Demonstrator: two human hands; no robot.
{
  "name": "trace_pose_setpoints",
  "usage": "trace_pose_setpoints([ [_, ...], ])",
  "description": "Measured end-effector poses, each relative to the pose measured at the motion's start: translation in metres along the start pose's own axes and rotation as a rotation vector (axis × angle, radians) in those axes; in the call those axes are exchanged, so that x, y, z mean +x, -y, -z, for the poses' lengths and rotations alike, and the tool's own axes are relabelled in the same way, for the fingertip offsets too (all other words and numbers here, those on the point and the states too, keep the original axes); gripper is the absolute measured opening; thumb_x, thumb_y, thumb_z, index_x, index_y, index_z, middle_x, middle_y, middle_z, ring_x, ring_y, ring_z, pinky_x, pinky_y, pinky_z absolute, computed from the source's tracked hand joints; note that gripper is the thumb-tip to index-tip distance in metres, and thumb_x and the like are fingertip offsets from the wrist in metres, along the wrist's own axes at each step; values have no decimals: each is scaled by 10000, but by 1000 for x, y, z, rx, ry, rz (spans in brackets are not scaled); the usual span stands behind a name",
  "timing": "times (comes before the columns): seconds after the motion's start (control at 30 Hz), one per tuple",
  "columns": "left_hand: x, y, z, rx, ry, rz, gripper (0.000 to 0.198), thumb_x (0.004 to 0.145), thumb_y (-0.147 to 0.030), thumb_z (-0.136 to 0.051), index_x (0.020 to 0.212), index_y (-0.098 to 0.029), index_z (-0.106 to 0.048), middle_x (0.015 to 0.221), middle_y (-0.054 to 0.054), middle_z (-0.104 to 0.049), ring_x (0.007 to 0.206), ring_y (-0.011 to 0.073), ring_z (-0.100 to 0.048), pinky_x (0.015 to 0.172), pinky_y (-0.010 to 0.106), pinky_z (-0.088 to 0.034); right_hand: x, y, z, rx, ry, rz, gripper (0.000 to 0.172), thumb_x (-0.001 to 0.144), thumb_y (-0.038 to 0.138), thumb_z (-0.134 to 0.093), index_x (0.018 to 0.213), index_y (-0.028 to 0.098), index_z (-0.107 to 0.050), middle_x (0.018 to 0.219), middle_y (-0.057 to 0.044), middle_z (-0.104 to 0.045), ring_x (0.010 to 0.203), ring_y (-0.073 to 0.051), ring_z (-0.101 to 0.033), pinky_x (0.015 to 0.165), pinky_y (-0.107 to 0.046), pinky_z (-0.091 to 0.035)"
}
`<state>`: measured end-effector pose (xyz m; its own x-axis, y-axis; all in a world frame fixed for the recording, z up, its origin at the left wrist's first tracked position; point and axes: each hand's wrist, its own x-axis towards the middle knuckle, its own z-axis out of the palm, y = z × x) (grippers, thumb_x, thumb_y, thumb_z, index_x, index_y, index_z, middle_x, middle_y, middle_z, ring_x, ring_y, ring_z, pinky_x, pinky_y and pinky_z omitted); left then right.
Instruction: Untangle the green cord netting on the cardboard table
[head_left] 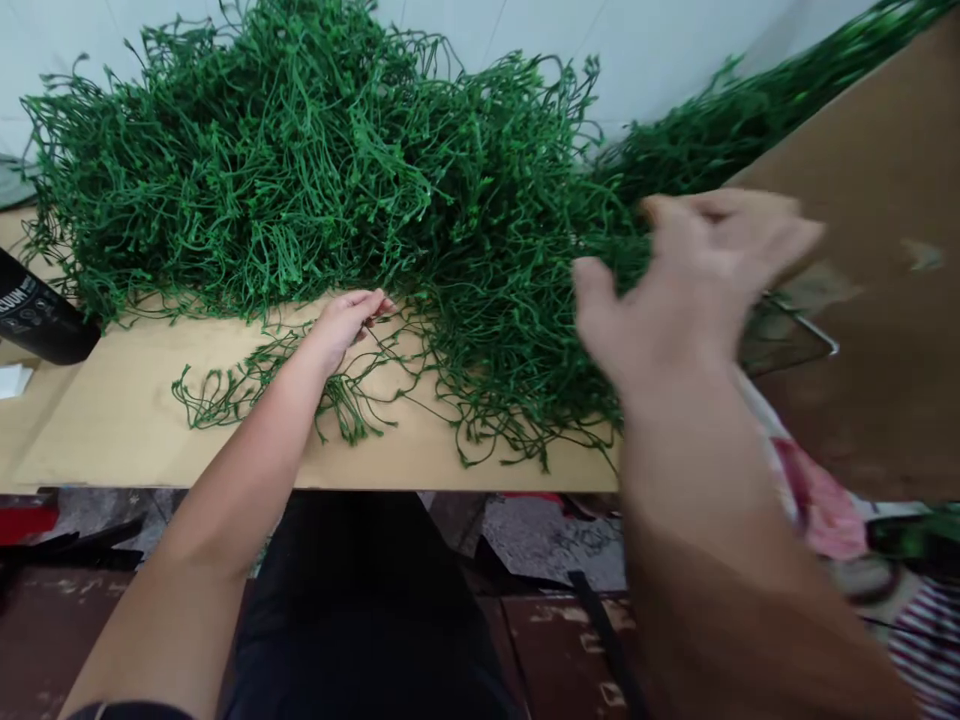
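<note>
A large heap of thin green artificial plant stems (300, 170) with small forked tips lies along the back of the cardboard-covered tabletop. At the heap's front edge, my left hand (349, 325) is closed in a pinch on a few green strands. A smaller loose bunch of stems (232, 390) lies on the cardboard under and beside my left wrist. My right hand (690, 290), blurred by motion, is raised over the right end of the heap with its thumb and fingers apart. Nothing shows in it. A bent metal wire (806, 330) sticks out just right of it.
A black vacuum bottle (41, 310) leans at the left edge. A tall cardboard sheet (877, 220) stands at the right, with more green stems (720, 130) behind it. White wall (510, 30) closes off the back. Pink cloth (817, 490) hangs at lower right.
</note>
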<state>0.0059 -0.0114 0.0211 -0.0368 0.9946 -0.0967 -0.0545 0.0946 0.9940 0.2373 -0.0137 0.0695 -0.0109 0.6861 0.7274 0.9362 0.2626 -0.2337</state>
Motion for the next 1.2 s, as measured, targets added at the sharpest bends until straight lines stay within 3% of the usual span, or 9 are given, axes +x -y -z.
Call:
trace_pose_setpoints([
  [0.13, 0, -3, 5, -132, -11, 37, 180, 826, -291, -518, 849, -151, -629, 925, 10, -666, 651, 51, -520, 547, 158, -363, -32, 57, -32, 395, 348, 137, 264, 781, 310, -546, 948, 122, -627, 969, -153, -590, 933, -245, -520, 809, -421, -421],
  [0.23, -1, -3, 7, -190, 5, 31, 174, 833, -279, -509, 885, -156, -621, 946, 12, -661, 714, 66, -570, 591, 170, -413, -43, 89, -57, 634, 572, 67, 214, 793, 314, -530, 886, 137, -605, 866, -98, -599, 775, -176, -534, 690, -325, -429],
  [0.3, -2, -4, 7, -210, 11, 30, 162, 839, -264, -498, 872, -151, -610, 901, 13, -654, 712, 72, -582, 601, 178, -430, -43, 97, -67, 707, 631, 24, 167, 807, 281, -498, 820, 144, -592, 778, -58, -597, 704, -145, -514, 654, -291, -399],
  [0.6, -1, -4, 4, -195, 19, 55, 197, 868, -232, -439, 697, -155, -500, 586, -36, -514, 476, 33, -459, 472, 159, -326, -42, 95, -64, 801, 634, -6, 149, 780, 195, -464, 633, 180, -446, 598, 24, -435, 585, -97, -386, 591, -257, -320],
  [0.73, 1, -2, 4, -151, -49, 37, 233, 886, -214, -397, 666, -158, -450, 540, -49, -458, 423, 23, -409, 440, 157, -271, -43, 94, -57, 787, 652, 56, 160, 779, 220, -474, 629, 190, -427, 602, 17, -422, 599, -110, -389, 597, -270, -333],
  [0.9, 0, 1, 1, -158, -73, 85, 192, 873, -224, -413, 693, -166, -445, 538, -54, -450, 443, 34, -444, 455, 158, -287, -43, 94, -59, 851, 425, 86, 83, 786, 187, -441, 714, 191, -482, 839, -63, -539, 841, -168, -513, 762, -328, -426],
  [1.0, 2, 5, -2, -201, -70, 89, 140, 832, -178, -457, 695, -170, -431, 540, -61, -454, 436, 32, -436, 457, 159, -299, -41, 97, -61, 884, 323, 142, 122, 812, 164, -389, 748, 200, -486, 949, -86, -583, 954, -182, -528, 857, -354, -421],
  [1.1, 6, 7, 1, -185, -135, 99, 204, 835, -139, -429, 635, -165, -401, 485, -71, -382, 383, 24, -345, 425, 167, -264, -43, 101, -56, 840, 413, 267, 163, 819, 136, -366, 765, 198, -507, 916, -79, -612, 931, -181, -544, 848, -341, -416],
  [1.2, 11, 6, 9, -195, -256, 93, 270, 882, -148, -336, 616, -169, -384, 482, -64, -386, 388, 27, -364, 438, 168, -295, -54, 110, -41, 783, 583, 319, 174, 810, 117, -359, 734, 195, -495, 752, -39, -594, 718, -148, -535, 694, -291, -414],
])
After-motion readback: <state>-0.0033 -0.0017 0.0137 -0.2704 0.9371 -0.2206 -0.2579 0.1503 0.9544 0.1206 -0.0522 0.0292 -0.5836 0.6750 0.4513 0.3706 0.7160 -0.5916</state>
